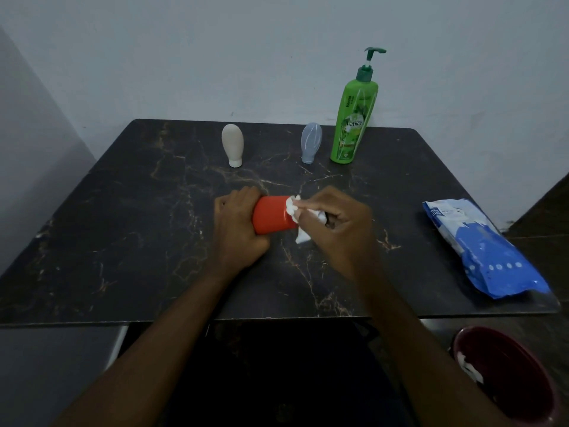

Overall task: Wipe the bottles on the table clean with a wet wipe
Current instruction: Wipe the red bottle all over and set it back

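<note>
Orange bottle [272,217], smooth, in left hand [237,229]; right hand [341,229] pinches crumpled wipe [292,206].

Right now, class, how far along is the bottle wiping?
Done: a used wipe lies in the red bin, so some wiping seems finished; which bottle, I cannot tell. In hand: the left hand grips the orange bottle while the right hand presses a wet wipe on its end. Left, probably: the beige bottle, grey bottle and green pump bottle standing at the back.

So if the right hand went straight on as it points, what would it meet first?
The orange bottle, gripped by the left hand; the wet wipe in the right hand touches its end.
</note>
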Demonstrator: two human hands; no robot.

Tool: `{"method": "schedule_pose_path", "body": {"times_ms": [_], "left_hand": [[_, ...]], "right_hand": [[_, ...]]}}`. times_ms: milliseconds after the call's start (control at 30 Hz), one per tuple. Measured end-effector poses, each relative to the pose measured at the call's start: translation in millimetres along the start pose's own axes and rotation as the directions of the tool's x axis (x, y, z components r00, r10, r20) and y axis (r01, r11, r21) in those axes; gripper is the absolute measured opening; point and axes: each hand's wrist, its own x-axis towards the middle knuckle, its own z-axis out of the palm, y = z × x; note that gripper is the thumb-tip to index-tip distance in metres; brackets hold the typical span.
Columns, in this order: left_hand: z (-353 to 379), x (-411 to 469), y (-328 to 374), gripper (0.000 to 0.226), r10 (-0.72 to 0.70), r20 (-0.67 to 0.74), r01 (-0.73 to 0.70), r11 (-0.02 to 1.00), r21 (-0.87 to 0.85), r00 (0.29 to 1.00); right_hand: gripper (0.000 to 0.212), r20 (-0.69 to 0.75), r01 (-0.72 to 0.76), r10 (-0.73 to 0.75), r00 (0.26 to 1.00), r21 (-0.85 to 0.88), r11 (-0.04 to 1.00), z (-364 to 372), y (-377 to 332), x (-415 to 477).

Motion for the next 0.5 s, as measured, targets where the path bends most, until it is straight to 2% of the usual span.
{"method": "schedule_pose_path", "body": {"times_ms": [100,200,333,500], "left_hand": [[0.5,0.0,0.0,0.048,0.008,0.009,-0.008,1.000,0.011,1.000],[-0.8,0.0,-0.9,0.047,0.004,-0.002,-0.004,1.000,0.018,1.000],[-1.0,-0.1,-0.1,0.048,0.013,0.003,-0.013,1.000,0.014,1.000],[0.1,-1.0,1.3,0.044,0.032,-0.001,-0.032,0.999,0.020,1.000]], "right_hand": [[0.016,-0.008,0.056,-0.057,0.998,-0.114,0.992,0.8,2.7,9.0],[0.011,0.008,0.075,-0.075,0.997,-0.194,0.978,0.4,6.5,3.1],[0.004,0.084,0.034,-0.019,0.996,-0.173,0.984,-2.8,0.4,-11.0],[0.004,0.038,0.017,-0.011,0.999,-0.177,0.984,-0.6,-2.1,0.1]]}}
